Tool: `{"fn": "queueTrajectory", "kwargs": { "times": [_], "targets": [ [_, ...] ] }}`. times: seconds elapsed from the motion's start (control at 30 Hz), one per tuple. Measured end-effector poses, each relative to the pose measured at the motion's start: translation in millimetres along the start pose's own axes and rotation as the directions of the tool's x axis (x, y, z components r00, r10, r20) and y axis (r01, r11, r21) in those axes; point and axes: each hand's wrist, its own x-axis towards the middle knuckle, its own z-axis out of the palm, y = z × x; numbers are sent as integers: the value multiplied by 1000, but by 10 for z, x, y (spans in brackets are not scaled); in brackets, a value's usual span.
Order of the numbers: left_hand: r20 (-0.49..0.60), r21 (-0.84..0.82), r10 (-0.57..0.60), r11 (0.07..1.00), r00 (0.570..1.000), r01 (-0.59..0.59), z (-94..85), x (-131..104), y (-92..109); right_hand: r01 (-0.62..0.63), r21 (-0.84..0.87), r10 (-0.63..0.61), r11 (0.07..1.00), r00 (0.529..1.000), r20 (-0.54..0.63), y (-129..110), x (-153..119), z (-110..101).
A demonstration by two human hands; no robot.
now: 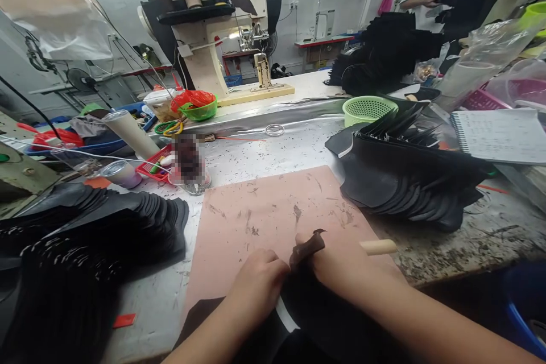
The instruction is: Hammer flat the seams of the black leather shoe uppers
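My left hand [262, 278] is closed at the edge of a black leather-like piece [336, 324], which has a white strip [287, 314] along it and hangs over the table's front edge. Close beside it, my right hand [333, 259] is wrapped round a hammer with a dark head [307, 248]. Its pale wooden handle [379, 247] sticks out past my right wrist. The hammer head sits right by my left fingertips, at the leather's upper edge. My fingertips are partly hidden. Underneath lies a worn pink board [264, 210].
Stacks of black pieces stand at left [149, 227] and right [396, 182]. Behind them are a green basket [369, 109], a notebook [503, 133], a red tray [156, 164] and a sewing machine [209, 45] with thread spools. A co-worker's hand [422, 1] shows at the upper right.
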Motion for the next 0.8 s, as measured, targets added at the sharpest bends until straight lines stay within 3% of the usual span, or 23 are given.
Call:
{"fn": "queueTrajectory", "kwargs": {
  "times": [0.13,0.23,0.47,0.57,0.8],
  "targets": [
    [20,20,-5,1000,1000,5,1,-77,-40,-45,0,45,999,998,31,-43,-1,8],
    [4,-30,-49,998,999,49,13,-119,-65,13,31,-13,999,1000,-14,-64,-6,52],
    [-37,-7,50,999,998,-50,46,-133,-154,25,-6,-25,1000,996,-81,-48,-38,130],
    [-87,-15,85,996,993,-87,65,-139,-197,19,1,-19,1000,999,-43,-70,-39,94],
    [-103,15,84,996,991,-83,69,-201,-208,53,-19,-54,998,997,-51,-148,-33,118]
  ]
}}
